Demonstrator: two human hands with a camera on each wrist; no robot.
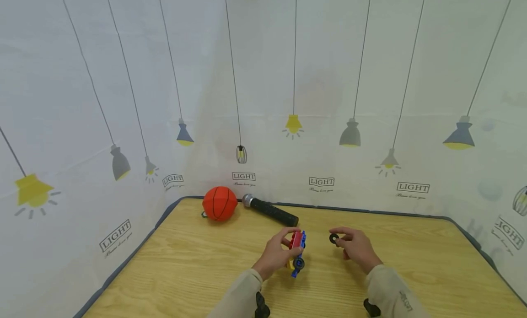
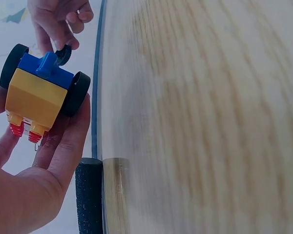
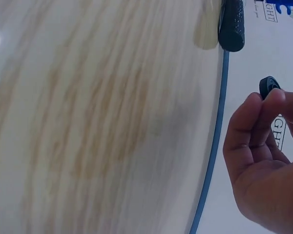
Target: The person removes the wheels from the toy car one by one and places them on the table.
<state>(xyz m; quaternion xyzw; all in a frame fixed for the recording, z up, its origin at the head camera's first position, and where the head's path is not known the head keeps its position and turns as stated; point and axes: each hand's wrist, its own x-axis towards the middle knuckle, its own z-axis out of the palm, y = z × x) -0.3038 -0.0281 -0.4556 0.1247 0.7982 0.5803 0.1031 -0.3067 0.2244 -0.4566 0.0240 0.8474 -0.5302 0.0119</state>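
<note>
A toy car [image 1: 297,242] with blue, red and yellow parts is gripped by my left hand [image 1: 275,254], thumb on one side and fingers on the other. In the left wrist view its yellow block [image 2: 36,97] faces the camera, with a black tyre on either side of the blue base [image 2: 63,77]. My right hand [image 1: 357,248] pinches a small black tyre [image 1: 334,238] between thumb and fingertips, a short way right of the car. The same tyre [image 3: 268,86] shows at the fingertips in the right wrist view.
Behind the left hand lies a black microphone [image 1: 273,211] with a silver head. A red ball [image 1: 220,203] with black lines sits left of it near the back edge. White curtains [image 1: 263,80] printed with lamps surround the wooden table [image 1: 185,272].
</note>
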